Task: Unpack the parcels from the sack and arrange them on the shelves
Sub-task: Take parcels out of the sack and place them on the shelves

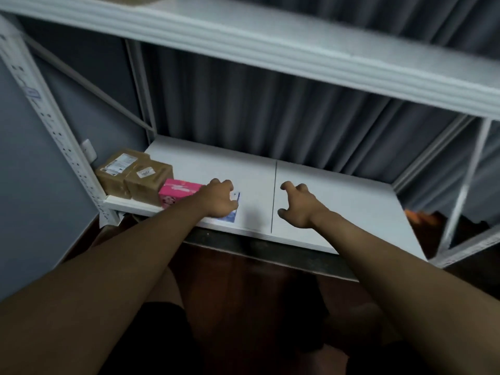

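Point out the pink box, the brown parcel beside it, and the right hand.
pink box (177, 191): head view, on its top face.
brown parcel (149, 177): head view, on its top face near the white label.
right hand (299, 207): head view, on the back of the hand, fingers spread above the shelf.

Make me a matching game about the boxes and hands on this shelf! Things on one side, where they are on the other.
Things:
1. brown parcels
2. pink box
3. left hand
4. right hand

Places:
A. over the bare shelf, holding nothing
B. far left end
C. on a blue and white parcel
D. between brown parcels and left hand

Pairs: 1-B, 2-D, 3-C, 4-A
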